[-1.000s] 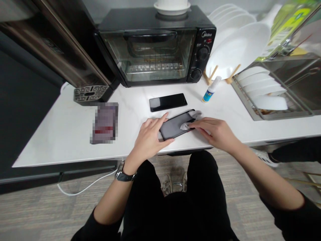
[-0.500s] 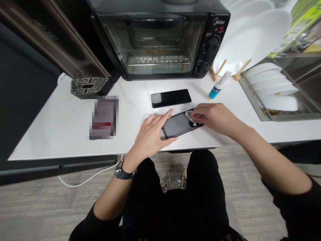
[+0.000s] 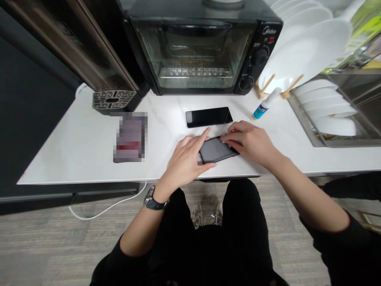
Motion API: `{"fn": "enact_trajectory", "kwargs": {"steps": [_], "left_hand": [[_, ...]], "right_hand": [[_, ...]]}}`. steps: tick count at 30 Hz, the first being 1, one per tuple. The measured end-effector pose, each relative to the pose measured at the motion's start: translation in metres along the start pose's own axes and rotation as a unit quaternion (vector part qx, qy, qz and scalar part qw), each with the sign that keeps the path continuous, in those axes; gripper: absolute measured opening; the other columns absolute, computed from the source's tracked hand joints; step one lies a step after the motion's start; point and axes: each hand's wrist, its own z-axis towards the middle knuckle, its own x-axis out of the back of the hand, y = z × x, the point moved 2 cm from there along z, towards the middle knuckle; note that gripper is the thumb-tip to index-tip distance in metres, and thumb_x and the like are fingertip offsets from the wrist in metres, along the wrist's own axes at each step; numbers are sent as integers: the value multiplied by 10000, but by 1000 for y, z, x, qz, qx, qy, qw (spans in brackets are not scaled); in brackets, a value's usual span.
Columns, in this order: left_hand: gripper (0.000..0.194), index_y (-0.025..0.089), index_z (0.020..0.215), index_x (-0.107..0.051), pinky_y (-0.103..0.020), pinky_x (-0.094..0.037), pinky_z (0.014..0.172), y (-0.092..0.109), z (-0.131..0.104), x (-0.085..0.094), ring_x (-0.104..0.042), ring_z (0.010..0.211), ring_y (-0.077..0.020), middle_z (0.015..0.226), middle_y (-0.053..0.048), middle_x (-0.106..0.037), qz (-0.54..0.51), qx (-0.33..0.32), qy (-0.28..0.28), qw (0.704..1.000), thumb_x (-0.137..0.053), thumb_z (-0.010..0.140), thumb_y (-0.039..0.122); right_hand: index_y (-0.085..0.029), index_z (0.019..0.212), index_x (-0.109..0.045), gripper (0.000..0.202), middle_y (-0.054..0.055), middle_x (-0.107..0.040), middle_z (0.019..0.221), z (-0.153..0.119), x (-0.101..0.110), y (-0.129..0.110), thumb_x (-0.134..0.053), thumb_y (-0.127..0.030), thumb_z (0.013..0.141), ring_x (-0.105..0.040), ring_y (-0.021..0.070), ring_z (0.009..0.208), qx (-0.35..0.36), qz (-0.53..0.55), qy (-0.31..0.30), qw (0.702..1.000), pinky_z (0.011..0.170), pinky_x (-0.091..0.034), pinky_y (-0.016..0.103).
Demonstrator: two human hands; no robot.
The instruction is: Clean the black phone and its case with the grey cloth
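A phone (image 3: pixel 214 150) with a grey face and black rim lies slanted on the white counter. My left hand (image 3: pixel 186 159) steadies its left end, thumb along the near edge and index finger along the far edge. Over the right end, my right hand (image 3: pixel 248 142) is closed, its fingertips pressing a small whitish wipe (image 3: pixel 222 139) to the face; most of the wipe is hidden. Just behind lies a second phone (image 3: pixel 209 117), black and glossy, untouched. A small spray bottle (image 3: pixel 260 110) with a blue label stands behind my right hand.
A black toaster oven (image 3: pixel 196 55) stands at the back, with a machine's drip tray (image 3: pixel 114 100) to its left. A pixelated flat item (image 3: pixel 130 137) lies left. White plates (image 3: pixel 309 51) and a dish basin (image 3: pixel 303 123) are at the right. The counter's front edge (image 3: pixel 98 182) runs before me.
My right hand has shifted toward the phone's far edge, and less of the wipe shows now. The left hand keeps its place on the phone. The whole view has moved slightly.
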Motion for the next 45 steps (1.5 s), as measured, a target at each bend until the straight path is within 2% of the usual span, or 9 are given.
{"fn": "enact_trajectory", "kwargs": {"steps": [4, 8, 11, 19, 25, 28, 36, 41, 45], "left_hand": [[1164, 366, 1699, -107, -473, -441, 1177, -1, 1, 0, -513, 1399, -308, 1563, -80, -525, -30, 14, 13, 999, -877, 827, 407], [1168, 356, 1695, -130, -452, -463, 1148, -4, 0, 0, -554, 1334, -296, 1464, -74, -607, -52, 7, 12, 999, -894, 813, 388], [1148, 352, 1693, -154, -442, -479, 1113, -6, 0, -1, -560, 1305, -300, 1461, -82, -609, -42, 15, 19, 999, -894, 816, 383], [1130, 339, 1697, -130, -474, -442, 1125, -5, 3, -3, -544, 1316, -312, 1485, -73, -612, -9, 22, 12, 1000, -862, 842, 437], [1109, 343, 1696, -143, -471, -442, 1122, -5, 2, -2, -540, 1321, -305, 1506, -60, -606, -25, 21, 10, 999, -854, 849, 436], [1141, 362, 1694, -147, -472, -445, 1135, -5, 1, -1, -545, 1326, -302, 1496, -55, -617, -39, 17, 11, 999, -883, 823, 408], [1047, 316, 1680, -230, -455, -499, 1068, -7, -2, -1, -579, 1244, -298, 1419, -89, -640, -11, 46, 53, 997, -855, 848, 431], [1062, 323, 1677, -240, -483, -461, 1106, -5, -3, -1, -552, 1278, -322, 1436, -88, -623, 12, 34, 40, 999, -865, 830, 469], [1034, 332, 1685, -211, -478, -449, 1105, -1, -2, 2, -538, 1283, -313, 1457, -74, -617, -4, 25, 10, 1000, -828, 866, 462]], "right_hand": [[-254, 1268, -767, 311, 66, -743, 1177, -8, -1, -7, -588, -270, 1013, -699, 202, 1067, 3, 71, -20, 997, 936, -547, 350], [-260, 1125, -789, 220, 13, -768, 1132, 8, -23, -42, -628, -201, 987, -713, 173, 1094, 48, 186, -66, 979, 949, -535, 313], [-240, 1094, -785, 189, 24, -769, 1166, 27, -35, -49, -649, -189, 973, -701, 191, 1122, 31, 148, -31, 988, 943, -528, 327], [-291, 1123, -808, 230, 33, -751, 1109, 14, -18, -11, -618, -248, 1001, -659, 205, 1026, 21, -35, 40, 998, 832, -500, 336], [-242, 1006, -806, 155, 25, -795, 1011, -13, -1, 19, -667, -306, 977, -692, 228, 952, -98, -81, 95, 987, 760, -489, 355], [-225, 963, -795, 142, 34, -797, 998, -1, -13, -1, -681, -310, 968, -707, 222, 929, -126, -52, 109, 985, 742, -477, 351], [-205, 1060, -789, 186, 48, -778, 1121, 36, -35, -72, -627, -177, 976, -707, 211, 1047, 31, -4, -17, 999, 811, -483, 327], [-278, 1045, -793, 164, -6, -770, 1050, 5, -12, -35, -642, -254, 984, -720, 160, 995, 14, 67, -35, 997, 794, -477, 280], [-217, 978, -778, 130, 47, -766, 957, -12, 6, 10, -656, -254, 951, -696, 204, 902, -79, -72, 60, 992, 704, -451, 313]]}}
